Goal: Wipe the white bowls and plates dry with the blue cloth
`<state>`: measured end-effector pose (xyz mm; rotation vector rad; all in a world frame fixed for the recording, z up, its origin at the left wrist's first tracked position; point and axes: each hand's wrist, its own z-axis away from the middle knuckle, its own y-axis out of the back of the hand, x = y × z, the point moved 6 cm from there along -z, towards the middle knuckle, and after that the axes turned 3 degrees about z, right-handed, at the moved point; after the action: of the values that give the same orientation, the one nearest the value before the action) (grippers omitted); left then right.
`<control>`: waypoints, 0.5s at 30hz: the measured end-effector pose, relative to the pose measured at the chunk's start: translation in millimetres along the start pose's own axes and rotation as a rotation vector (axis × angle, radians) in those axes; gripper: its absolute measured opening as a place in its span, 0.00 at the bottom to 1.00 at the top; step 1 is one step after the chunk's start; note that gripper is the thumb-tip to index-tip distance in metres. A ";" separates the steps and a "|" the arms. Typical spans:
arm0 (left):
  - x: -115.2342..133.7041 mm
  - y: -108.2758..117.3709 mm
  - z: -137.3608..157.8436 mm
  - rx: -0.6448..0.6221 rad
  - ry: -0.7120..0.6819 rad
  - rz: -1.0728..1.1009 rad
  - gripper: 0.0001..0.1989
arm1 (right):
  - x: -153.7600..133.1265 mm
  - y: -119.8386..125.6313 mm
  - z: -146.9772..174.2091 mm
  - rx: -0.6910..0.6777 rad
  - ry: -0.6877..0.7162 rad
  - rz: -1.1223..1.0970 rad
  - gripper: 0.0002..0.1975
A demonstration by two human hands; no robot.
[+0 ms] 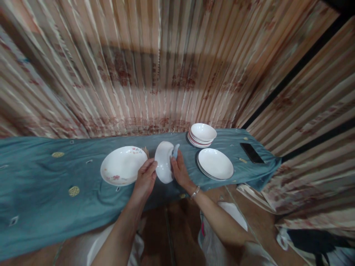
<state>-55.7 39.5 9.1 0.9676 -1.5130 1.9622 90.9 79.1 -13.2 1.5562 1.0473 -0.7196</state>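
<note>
Near tablecloth edge (163, 194), bowl (164, 162) between hands (148, 173), stacked plates (215, 163) apart rightward.

No text can be read: the small dark marks (154, 75) on the curtain (177, 22) beyond the left grip (146, 171) are too blurred, as are the white patches (13, 221) on the teal cloth (33, 184) left of it.
</note>
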 end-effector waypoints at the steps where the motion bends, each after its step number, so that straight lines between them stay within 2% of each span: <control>1: -0.3 -0.7 0.4 -0.005 0.003 -0.001 0.17 | -6.1 -0.6 2.9 -0.008 0.021 0.024 0.41; 8: 0.7 -0.5 1.7 -0.033 -0.017 -0.016 0.15 | -40.6 -5.8 34.7 -0.111 0.277 0.142 0.34; 12: 3.4 3.4 2.7 0.022 -0.020 -0.008 0.16 | -53.6 -7.7 60.4 -0.170 0.494 0.249 0.34; 15: 5.5 -1.0 6.3 0.008 -0.028 -0.027 0.16 | -60.1 -5.6 67.5 -0.176 0.613 0.344 0.36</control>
<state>-56.9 33.4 14.9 1.0177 -1.4999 1.9449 65.2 -1.0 20.2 1.7831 1.1922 0.1012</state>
